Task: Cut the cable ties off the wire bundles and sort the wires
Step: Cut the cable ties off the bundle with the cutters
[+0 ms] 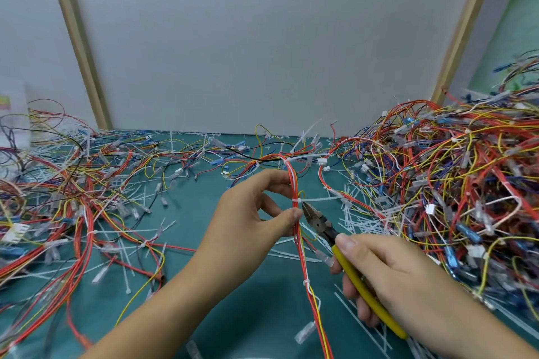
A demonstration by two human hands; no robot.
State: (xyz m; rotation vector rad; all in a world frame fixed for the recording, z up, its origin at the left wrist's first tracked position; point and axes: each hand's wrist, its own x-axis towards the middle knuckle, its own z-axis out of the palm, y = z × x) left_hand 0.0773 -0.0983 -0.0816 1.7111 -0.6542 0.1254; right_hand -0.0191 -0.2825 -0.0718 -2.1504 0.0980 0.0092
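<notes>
The bench (192, 207) is covered in a teal mat and runs back to a pale grey wall panel (262, 38) framed by two slanting wooden battens (78, 46). Along the left side a loose spread of wires (73, 189), red, yellow, blue and black, lies flat on the mat. At the right edge a far thicker heap of wires (452, 178) is piled up toward the far right corner. White cut cable ties (358, 221) litter the mat between the heap and the middle.

Over the middle of the bench the person's left hand (250, 218) holds up a thin wire bundle (294, 181) of red and yellow strands that runs from the far tangle down to the near edge. Its fingers (296, 214) are curled, thumb and forefinger pinching the bundle on either side of a white cable tie (297, 201) whose tail sticks out to the right. A second tie (306, 282) clasps the same bundle lower down, nearer the near edge.

The right hand (393, 277) grips a pair of cutters (318, 220) by the yellow handles, fingers wrapped underneath and thumb laid along the top. The cutters' dark nose points up and left, its tip just beside the bundle, right under the upper tie. Whether the blades are parted I cannot tell from here.
</notes>
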